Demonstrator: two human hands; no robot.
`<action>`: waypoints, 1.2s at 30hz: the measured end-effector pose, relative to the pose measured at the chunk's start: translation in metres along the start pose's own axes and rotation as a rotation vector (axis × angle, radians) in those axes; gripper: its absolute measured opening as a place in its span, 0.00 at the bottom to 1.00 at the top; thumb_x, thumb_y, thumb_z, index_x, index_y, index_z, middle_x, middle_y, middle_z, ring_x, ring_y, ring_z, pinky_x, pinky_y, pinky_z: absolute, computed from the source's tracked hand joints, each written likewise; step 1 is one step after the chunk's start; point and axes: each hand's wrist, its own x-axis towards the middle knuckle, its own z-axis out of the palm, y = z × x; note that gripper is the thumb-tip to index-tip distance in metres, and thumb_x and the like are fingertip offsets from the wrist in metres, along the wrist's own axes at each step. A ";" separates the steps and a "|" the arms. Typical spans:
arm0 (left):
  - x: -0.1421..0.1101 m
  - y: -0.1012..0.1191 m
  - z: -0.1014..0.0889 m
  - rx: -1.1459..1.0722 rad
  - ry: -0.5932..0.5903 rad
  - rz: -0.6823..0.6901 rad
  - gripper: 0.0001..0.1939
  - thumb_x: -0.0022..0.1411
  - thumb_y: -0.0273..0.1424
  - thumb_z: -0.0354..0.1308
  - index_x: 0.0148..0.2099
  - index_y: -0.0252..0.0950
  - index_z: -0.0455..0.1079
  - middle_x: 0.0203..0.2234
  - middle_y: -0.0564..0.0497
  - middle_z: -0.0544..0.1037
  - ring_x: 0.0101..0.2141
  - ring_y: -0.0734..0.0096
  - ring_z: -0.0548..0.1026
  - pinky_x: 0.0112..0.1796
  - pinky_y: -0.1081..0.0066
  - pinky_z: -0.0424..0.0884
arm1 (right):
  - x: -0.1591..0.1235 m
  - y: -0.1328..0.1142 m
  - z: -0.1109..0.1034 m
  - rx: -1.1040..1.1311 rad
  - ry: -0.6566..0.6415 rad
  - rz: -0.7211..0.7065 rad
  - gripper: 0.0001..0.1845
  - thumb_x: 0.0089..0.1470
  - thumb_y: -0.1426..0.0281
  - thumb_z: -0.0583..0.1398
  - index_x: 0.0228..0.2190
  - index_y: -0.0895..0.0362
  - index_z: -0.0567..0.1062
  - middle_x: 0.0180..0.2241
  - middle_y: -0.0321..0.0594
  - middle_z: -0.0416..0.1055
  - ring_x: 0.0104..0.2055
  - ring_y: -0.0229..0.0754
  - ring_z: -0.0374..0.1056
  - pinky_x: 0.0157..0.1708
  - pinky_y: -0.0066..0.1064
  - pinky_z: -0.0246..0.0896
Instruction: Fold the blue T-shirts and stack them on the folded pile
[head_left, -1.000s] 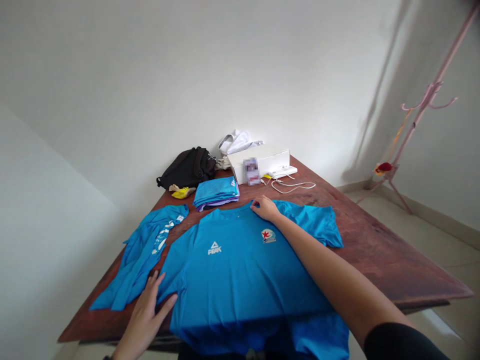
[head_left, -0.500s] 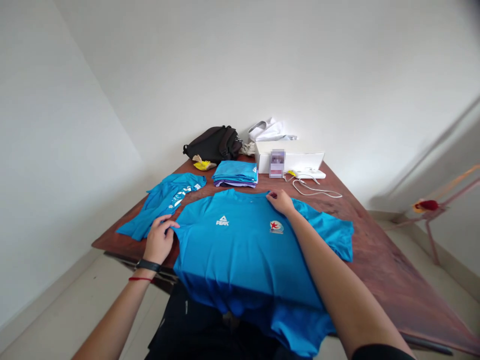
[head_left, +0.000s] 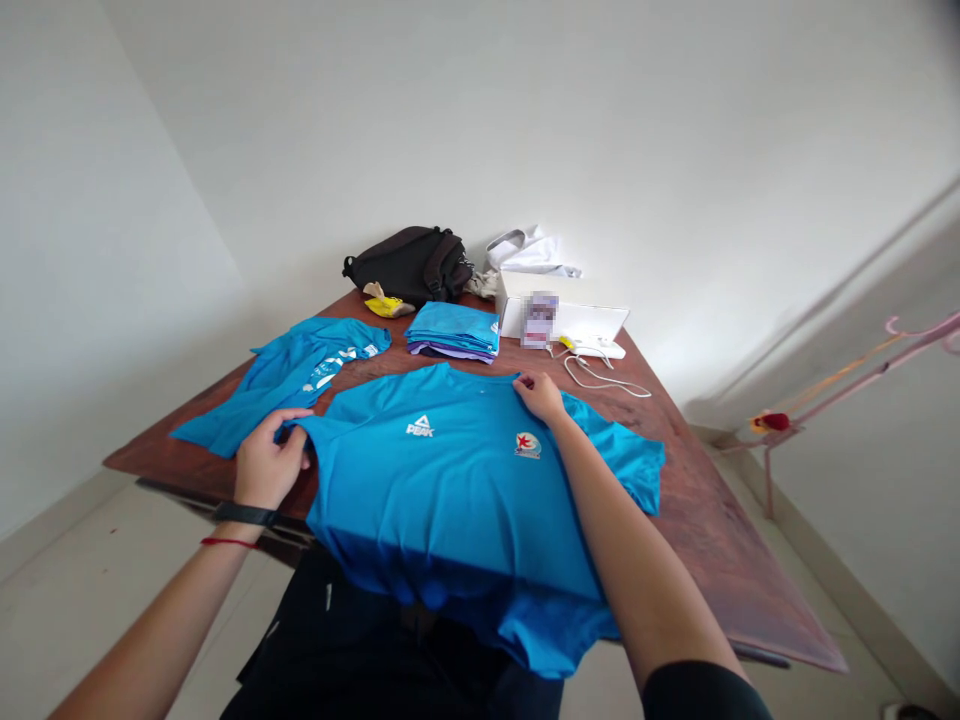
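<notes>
Blue shirt [head_left: 450,480], spread on the wooden table [head_left: 705,550], is now held at two spots: the left hand [head_left: 271,455], open by the sleeve [head_left: 330,425] a second ago, has pinched its end, while the right hand [head_left: 541,398] keeps its pinch beside the collar [head_left: 480,381], giving, I'd judge, control of that shoulder. Its hem [head_left: 544,655] droops past the near edge; another blue garment [head_left: 289,385] crowds the left, bare wood opens rightward.

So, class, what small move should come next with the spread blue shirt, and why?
Probably fold the sleeve in the left grip inward across the shirt. That sleeve's end is in hand, the right grip is at the collar, where it could steady the cloth, and the shirt lies front up, near a folded stack.
</notes>
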 end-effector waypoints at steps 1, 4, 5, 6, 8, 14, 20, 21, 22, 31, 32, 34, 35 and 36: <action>-0.002 0.002 -0.001 -0.038 -0.009 -0.041 0.16 0.58 0.34 0.57 0.48 0.40 0.75 0.28 0.50 0.79 0.23 0.64 0.76 0.25 0.70 0.72 | 0.000 0.000 0.000 0.000 0.000 -0.001 0.11 0.58 0.64 0.59 0.34 0.55 0.81 0.36 0.41 0.78 0.38 0.43 0.70 0.35 0.29 0.60; -0.005 0.006 -0.002 -0.224 -0.038 -0.128 0.18 0.56 0.37 0.60 0.49 0.40 0.74 0.38 0.48 0.80 0.21 0.66 0.77 0.19 0.71 0.71 | 0.000 0.000 0.000 0.003 0.000 0.001 0.11 0.57 0.64 0.59 0.34 0.55 0.81 0.35 0.41 0.78 0.38 0.43 0.71 0.35 0.29 0.60; -0.006 0.006 -0.002 -0.312 -0.044 -0.156 0.18 0.54 0.37 0.62 0.48 0.40 0.74 0.44 0.47 0.80 0.25 0.66 0.79 0.21 0.70 0.74 | 0.000 0.000 0.000 0.005 0.000 0.002 0.11 0.57 0.64 0.59 0.34 0.55 0.81 0.35 0.41 0.78 0.38 0.43 0.71 0.35 0.29 0.60; -0.006 0.006 -0.002 -0.389 -0.046 -0.179 0.18 0.53 0.37 0.64 0.46 0.39 0.74 0.48 0.46 0.78 0.29 0.65 0.80 0.25 0.68 0.77 | 0.000 0.000 0.000 0.008 0.000 0.003 0.11 0.58 0.64 0.59 0.34 0.55 0.81 0.35 0.41 0.78 0.38 0.43 0.71 0.35 0.29 0.61; -0.006 0.005 -0.001 -0.511 -0.047 -0.219 0.18 0.49 0.36 0.68 0.43 0.38 0.75 0.52 0.46 0.76 0.37 0.62 0.80 0.33 0.66 0.80 | 0.000 0.001 0.000 0.012 0.000 0.004 0.11 0.58 0.64 0.59 0.34 0.55 0.81 0.35 0.41 0.78 0.37 0.43 0.71 0.34 0.29 0.61; -0.007 0.000 0.005 -0.720 0.000 -0.261 0.17 0.44 0.34 0.71 0.38 0.37 0.74 0.48 0.48 0.79 0.45 0.61 0.78 0.41 0.67 0.77 | -0.001 0.001 0.000 0.021 -0.009 -0.002 0.12 0.58 0.63 0.59 0.34 0.55 0.81 0.34 0.40 0.79 0.35 0.43 0.72 0.32 0.28 0.60; -0.004 0.002 0.014 -0.792 0.034 -0.208 0.12 0.45 0.32 0.69 0.33 0.36 0.71 0.50 0.49 0.78 0.46 0.62 0.76 0.41 0.69 0.74 | 0.000 0.001 -0.001 0.021 -0.016 -0.006 0.12 0.58 0.64 0.59 0.33 0.55 0.81 0.34 0.40 0.79 0.35 0.43 0.72 0.31 0.28 0.59; -0.003 0.003 0.015 -0.789 0.030 -0.194 0.11 0.46 0.31 0.68 0.32 0.36 0.70 0.51 0.49 0.78 0.47 0.61 0.76 0.42 0.69 0.73 | 0.000 0.001 -0.002 0.022 -0.018 -0.007 0.12 0.58 0.64 0.59 0.33 0.55 0.81 0.34 0.40 0.79 0.35 0.43 0.72 0.31 0.28 0.60; -0.003 0.004 0.016 -0.780 0.027 -0.178 0.10 0.46 0.31 0.67 0.31 0.36 0.70 0.51 0.48 0.78 0.48 0.61 0.75 0.43 0.68 0.73 | 0.000 0.001 -0.002 0.022 -0.018 -0.008 0.11 0.58 0.64 0.59 0.33 0.55 0.81 0.34 0.40 0.79 0.35 0.43 0.72 0.32 0.28 0.60; 0.001 0.004 0.017 -0.776 0.068 -0.114 0.08 0.43 0.24 0.58 0.29 0.36 0.65 0.50 0.49 0.79 0.43 0.63 0.74 0.36 0.70 0.70 | 0.000 0.001 -0.002 0.016 -0.016 0.005 0.11 0.58 0.64 0.59 0.34 0.55 0.80 0.36 0.40 0.79 0.38 0.44 0.72 0.35 0.29 0.62; 0.005 0.004 0.016 -0.815 0.107 -0.167 0.09 0.43 0.24 0.58 0.30 0.36 0.64 0.47 0.50 0.79 0.40 0.66 0.74 0.34 0.71 0.70 | 0.000 0.001 -0.002 0.016 -0.016 0.007 0.11 0.58 0.64 0.59 0.34 0.55 0.80 0.36 0.40 0.79 0.38 0.44 0.72 0.35 0.29 0.62; 0.014 0.003 0.013 -0.866 0.200 -0.286 0.11 0.44 0.23 0.60 0.32 0.36 0.63 0.40 0.52 0.80 0.34 0.71 0.73 0.30 0.74 0.69 | 0.000 0.001 -0.002 0.015 -0.013 0.009 0.11 0.57 0.64 0.59 0.34 0.55 0.80 0.35 0.40 0.79 0.38 0.43 0.72 0.35 0.29 0.61; 0.019 0.004 0.011 -0.867 0.226 -0.348 0.13 0.44 0.23 0.62 0.33 0.36 0.64 0.37 0.53 0.79 0.32 0.73 0.73 0.29 0.75 0.69 | 0.000 0.001 -0.002 0.014 -0.012 0.009 0.11 0.57 0.64 0.59 0.33 0.55 0.80 0.35 0.40 0.79 0.37 0.43 0.72 0.35 0.29 0.61; 0.024 0.005 0.008 -0.852 0.231 -0.407 0.14 0.45 0.23 0.64 0.35 0.37 0.65 0.33 0.54 0.78 0.30 0.74 0.72 0.28 0.75 0.70 | 0.000 0.001 -0.002 0.015 -0.012 0.009 0.11 0.57 0.64 0.59 0.33 0.55 0.80 0.35 0.40 0.79 0.37 0.43 0.71 0.35 0.29 0.61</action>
